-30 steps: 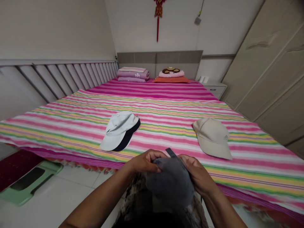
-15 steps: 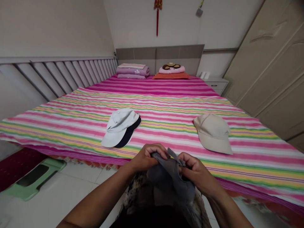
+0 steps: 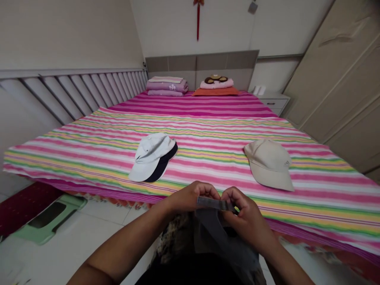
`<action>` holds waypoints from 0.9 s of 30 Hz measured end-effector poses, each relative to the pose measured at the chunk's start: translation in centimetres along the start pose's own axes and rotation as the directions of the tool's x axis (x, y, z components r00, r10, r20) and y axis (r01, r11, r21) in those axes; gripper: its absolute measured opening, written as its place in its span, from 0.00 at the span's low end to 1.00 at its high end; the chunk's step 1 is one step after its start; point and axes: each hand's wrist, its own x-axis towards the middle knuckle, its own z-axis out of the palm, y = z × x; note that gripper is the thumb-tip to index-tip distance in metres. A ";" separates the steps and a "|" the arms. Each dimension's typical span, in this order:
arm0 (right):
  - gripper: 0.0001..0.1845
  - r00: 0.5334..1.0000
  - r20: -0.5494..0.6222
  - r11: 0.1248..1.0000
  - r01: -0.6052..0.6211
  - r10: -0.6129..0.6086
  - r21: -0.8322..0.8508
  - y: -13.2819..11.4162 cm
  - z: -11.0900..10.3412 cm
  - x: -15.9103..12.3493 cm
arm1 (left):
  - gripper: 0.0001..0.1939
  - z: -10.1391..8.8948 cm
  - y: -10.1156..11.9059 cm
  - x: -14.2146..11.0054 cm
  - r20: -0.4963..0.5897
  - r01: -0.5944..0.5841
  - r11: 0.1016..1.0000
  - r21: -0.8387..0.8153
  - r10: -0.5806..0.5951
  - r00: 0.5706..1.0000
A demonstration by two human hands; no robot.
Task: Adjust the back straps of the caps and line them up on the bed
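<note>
A grey cap [image 3: 215,227] hangs between my hands in front of my lap, its back strap with a small buckle stretched across the top. My left hand [image 3: 202,194] is closed with fingers curled on the strap's left end. Beside the buckle, my right hand [image 3: 239,206] pinches the strap's other end. Much of the cap's crown falls in shadow below. On the bed, a white cap [image 3: 150,152] lies over a dark navy cap [image 3: 162,166] to the left. A beige cap [image 3: 268,162] rests alone to the right, its brim toward me.
The bed carries a striped sheet [image 3: 204,138]. Folded purple bedding [image 3: 166,86] and a pink and orange stack [image 3: 216,89] sit by the headboard [image 3: 196,67]. A green stool [image 3: 50,217] stands at lower left, a nightstand [image 3: 273,102] at far right. A white railing [image 3: 89,93] lines the left.
The grey cap has been turned and lowered, so its strap now spans between my hands. My left hand has moved along to the strap. The view has shifted slightly.
</note>
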 end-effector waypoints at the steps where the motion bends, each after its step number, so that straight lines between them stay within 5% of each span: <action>1: 0.06 1.000 0.018 1.000 -0.009 0.009 0.010 -0.1 -0.2 -0.1 | 0.15 -0.1 0.0 -0.1 0.005 0.004 1.000 0.012 -0.005 1.000; 7: 0.07 0.977 0.211 0.971 -0.027 -0.025 0.236 -0.3 -1.2 -0.7 | 0.14 -0.1 -0.3 -0.5 -0.021 0.041 0.989 -0.145 -0.045 0.999; 11: 0.09 0.967 0.067 0.967 0.251 -0.247 -0.049 0.0 -1.1 -0.9 | 0.15 -0.1 -0.7 -0.5 -0.087 0.046 0.978 -0.204 -0.064 0.994; 15: 0.13 0.866 0.005 0.817 0.473 -0.499 -0.329 0.2 -0.6 -1.2 | 0.15 0.0 -0.8 -0.5 -0.139 0.057 0.985 -0.164 -0.080 0.987; 19: 0.12 0.800 -0.004 0.664 0.496 -0.600 -0.559 0.5 -0.1 -1.4 | 0.13 0.3 -0.8 -0.4 -0.211 0.033 0.994 -0.108 -0.055 0.976; 27: 0.12 0.829 0.060 0.614 0.459 -0.557 -0.643 0.8 0.3 -1.1 | 0.09 0.4 -1.5 -0.3 -0.235 -0.068 0.997 0.035 0.075 0.969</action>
